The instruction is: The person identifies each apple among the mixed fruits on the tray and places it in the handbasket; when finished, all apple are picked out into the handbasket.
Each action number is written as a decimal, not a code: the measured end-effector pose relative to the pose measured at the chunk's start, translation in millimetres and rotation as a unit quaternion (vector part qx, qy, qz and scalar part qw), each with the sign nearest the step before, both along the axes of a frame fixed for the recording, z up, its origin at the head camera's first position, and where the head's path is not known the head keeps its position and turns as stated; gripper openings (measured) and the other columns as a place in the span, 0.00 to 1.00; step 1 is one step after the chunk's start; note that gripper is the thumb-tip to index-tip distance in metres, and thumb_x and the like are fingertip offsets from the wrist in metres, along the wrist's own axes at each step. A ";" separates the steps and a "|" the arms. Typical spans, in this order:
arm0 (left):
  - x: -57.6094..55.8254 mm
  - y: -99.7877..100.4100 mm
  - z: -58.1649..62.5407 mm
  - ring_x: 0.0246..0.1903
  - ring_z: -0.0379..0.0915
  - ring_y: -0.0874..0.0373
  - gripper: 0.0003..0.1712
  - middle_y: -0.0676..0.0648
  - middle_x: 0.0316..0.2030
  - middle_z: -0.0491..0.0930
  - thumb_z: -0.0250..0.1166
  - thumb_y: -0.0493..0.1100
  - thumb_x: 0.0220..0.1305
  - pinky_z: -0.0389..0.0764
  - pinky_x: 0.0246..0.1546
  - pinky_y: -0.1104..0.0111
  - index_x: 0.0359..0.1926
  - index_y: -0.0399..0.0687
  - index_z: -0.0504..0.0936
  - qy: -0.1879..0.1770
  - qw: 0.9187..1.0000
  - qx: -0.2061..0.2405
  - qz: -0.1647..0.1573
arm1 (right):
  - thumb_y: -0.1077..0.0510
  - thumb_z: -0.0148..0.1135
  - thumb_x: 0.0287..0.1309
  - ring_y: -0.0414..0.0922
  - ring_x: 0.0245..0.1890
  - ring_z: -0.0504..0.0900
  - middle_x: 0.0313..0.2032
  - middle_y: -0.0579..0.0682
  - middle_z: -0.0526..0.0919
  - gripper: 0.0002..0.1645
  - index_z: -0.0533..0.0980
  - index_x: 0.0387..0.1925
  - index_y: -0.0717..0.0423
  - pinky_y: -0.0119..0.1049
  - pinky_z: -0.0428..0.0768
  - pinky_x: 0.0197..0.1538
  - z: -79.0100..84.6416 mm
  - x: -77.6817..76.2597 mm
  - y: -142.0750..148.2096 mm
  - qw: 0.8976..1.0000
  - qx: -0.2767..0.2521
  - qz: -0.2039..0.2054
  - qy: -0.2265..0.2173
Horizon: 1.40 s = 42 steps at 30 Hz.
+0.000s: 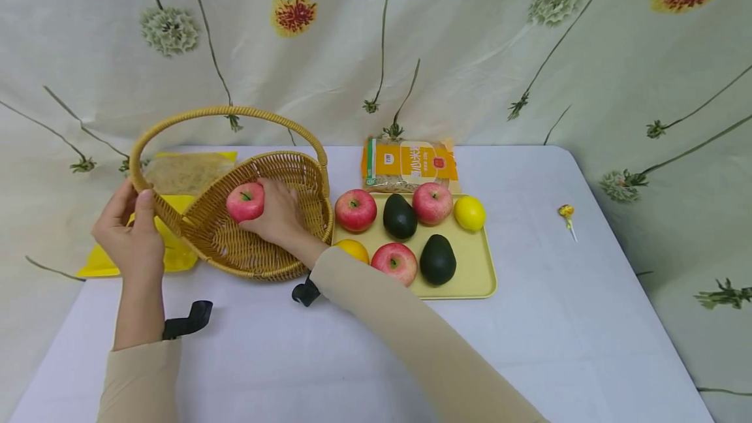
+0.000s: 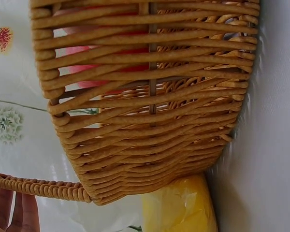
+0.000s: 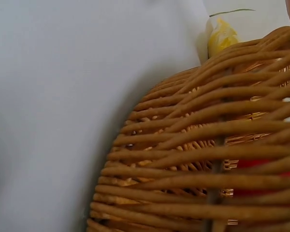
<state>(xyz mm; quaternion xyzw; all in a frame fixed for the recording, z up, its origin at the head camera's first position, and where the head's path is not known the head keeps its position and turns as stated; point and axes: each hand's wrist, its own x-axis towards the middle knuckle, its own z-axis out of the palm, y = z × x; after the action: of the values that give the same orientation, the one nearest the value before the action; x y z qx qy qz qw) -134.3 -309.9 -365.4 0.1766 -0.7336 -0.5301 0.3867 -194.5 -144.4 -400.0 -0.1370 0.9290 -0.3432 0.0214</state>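
Note:
A wicker basket [image 1: 258, 266] with a tall arched handle stands at the left of the table. My left hand [image 1: 134, 230] grips the handle's left base, thumb on the near side; its fingers [image 2: 23, 212] show behind the handle in the left wrist view. Over the basket's inside, my right hand [image 1: 281, 211] holds a red apple [image 1: 245, 202] from its right side. Through the weave, red patches of the apple [image 2: 106, 63] appear in the left wrist view. The basket wall [image 3: 183, 154] fills much of the right wrist view and hides the right hand's fingers.
Right of the basket, a yellow tray [image 1: 478, 266] bears several red apples [image 1: 395, 263], two avocados [image 1: 437, 260], a lemon [image 1: 469, 213] and an orange fruit [image 1: 352, 250]. Behind it lies an orange food packet [image 1: 411, 163]. A yellow bag [image 1: 176, 250] sits behind the basket; a lollipop [image 1: 566, 213] lies far right.

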 end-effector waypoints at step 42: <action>1.8 2.6 1.3 0.42 0.74 0.69 0.17 0.66 0.40 0.81 0.60 0.42 0.69 0.75 0.41 0.84 0.57 0.54 0.82 -0.005 1.000 0.011 0.002 | 0.55 0.72 0.54 0.40 0.62 0.70 0.64 0.49 0.67 0.47 0.60 0.72 0.43 0.31 0.73 0.61 -2.6 -0.5 -5.0 0.995 -0.042 -0.006 -0.091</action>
<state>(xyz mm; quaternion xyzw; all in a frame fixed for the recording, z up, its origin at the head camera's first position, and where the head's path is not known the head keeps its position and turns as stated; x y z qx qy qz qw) -132.5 -307.3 -364.1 0.1856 -0.7291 -0.5366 0.3822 -195.0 -149.4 -402.6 -0.1005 0.9088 -0.3928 0.0983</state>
